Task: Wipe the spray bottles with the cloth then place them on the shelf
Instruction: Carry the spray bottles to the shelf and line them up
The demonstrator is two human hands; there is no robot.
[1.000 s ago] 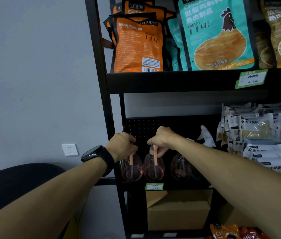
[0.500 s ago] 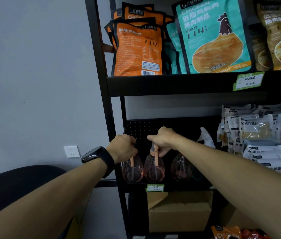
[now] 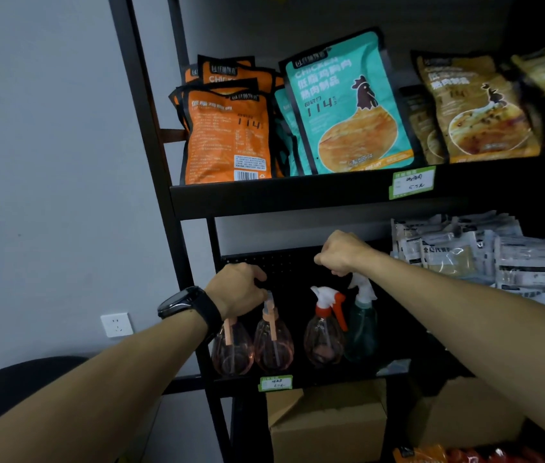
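spray bottles stand in a row on the lower black shelf (image 3: 324, 382): two pink bottles with peach pump heads at left (image 3: 232, 350) (image 3: 274, 342), a pink bottle with red-and-white trigger (image 3: 324, 335), and a teal bottle with white trigger (image 3: 361, 325) at right. the two peach-headed bottles stand just beside each other; the trigger bottles overlap in view.

left hand (image 3: 237, 289), arm extended and a black watch (image 3: 187, 302) on the wrist, is curled over the head of the leftmost pink bottle; its fingers are closed round the top, which is hidden under the hand.

right hand (image 3: 341, 252), arm extended from the right, is held as a loose fist above the white trigger of the teal bottle; whether the fingertips pinch the trigger tip cannot be told.

change from half a second ago: the right hand has left the second peach pump head and moved right and upward, uncovering the trigger bottles. the left hand stays on the leftmost bottle. the view has tilted upward.
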